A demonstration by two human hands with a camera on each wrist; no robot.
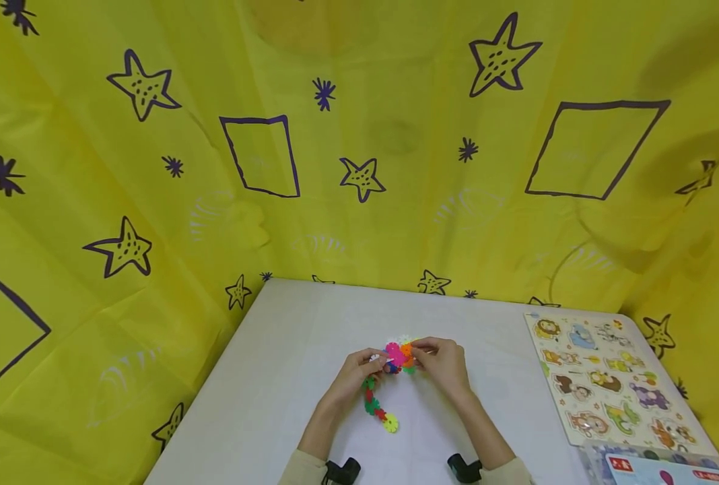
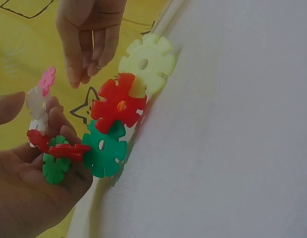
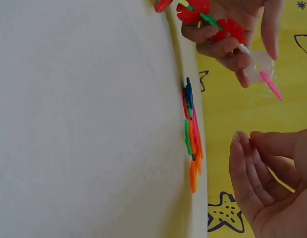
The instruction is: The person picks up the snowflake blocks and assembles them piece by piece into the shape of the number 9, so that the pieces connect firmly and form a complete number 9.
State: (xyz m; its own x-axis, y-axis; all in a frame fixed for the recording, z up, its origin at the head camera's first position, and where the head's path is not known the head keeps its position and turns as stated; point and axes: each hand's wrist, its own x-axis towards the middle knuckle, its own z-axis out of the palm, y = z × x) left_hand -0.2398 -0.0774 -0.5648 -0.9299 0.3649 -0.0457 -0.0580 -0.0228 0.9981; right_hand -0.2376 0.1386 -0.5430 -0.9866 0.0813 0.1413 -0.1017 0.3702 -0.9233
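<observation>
My left hand [image 1: 355, 377] holds a chain of interlocking snowflake discs [image 1: 371, 406] above the white table. In the left wrist view, the chain [image 2: 105, 151] lies across the fingers, with green, red and pale yellow discs on one side. White discs and a pink disc [image 2: 47, 81] form its other end, beside the left thumb. My right hand [image 1: 446, 367] is close by on the right; in the right wrist view its thumb and bent fingertips come near each other, with nothing visible between them. Loose discs [image 3: 192, 136] in orange, pink, green and blue lie on the table near both hands.
An animal picture puzzle board [image 1: 598, 374] lies on the right of the white table [image 1: 262, 391]. A clear plastic package [image 1: 668, 469] with a printed label sits at the near right corner. Yellow patterned cloth [image 1: 396, 229] surrounds the table's back and sides.
</observation>
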